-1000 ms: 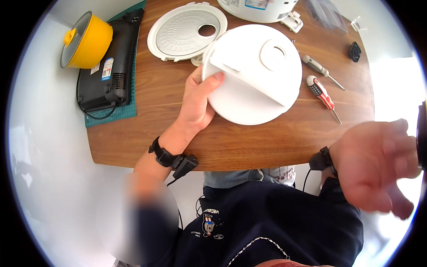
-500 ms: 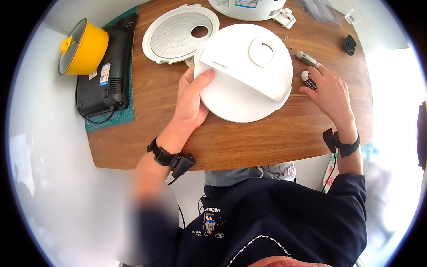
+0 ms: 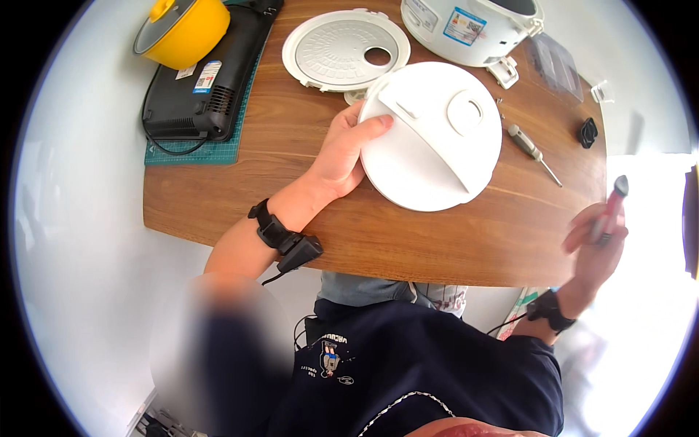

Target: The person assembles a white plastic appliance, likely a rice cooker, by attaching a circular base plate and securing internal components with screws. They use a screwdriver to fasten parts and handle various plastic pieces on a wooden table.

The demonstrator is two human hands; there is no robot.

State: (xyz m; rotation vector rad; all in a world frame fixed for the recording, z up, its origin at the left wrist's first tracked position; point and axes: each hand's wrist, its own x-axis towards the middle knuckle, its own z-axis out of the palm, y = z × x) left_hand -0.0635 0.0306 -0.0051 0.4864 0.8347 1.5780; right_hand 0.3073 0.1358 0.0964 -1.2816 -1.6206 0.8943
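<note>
My left hand grips the left edge of a round white rice-cooker lid, thumb on top, holding it on the wooden table. My right hand is raised off the table's right edge, shut on a red-handled screwdriver that points upward. A second screwdriver with a grey handle lies on the table just right of the lid.
A white ribbed inner lid plate lies behind the lid, with the white rice cooker body at the back. A black appliance on a green mat carries a yellow pot. Small black part sits far right.
My right hand reached to the table beside the lid, took the red-handled screwdriver and lifted it off to the right. My left hand kept hold of the lid.
</note>
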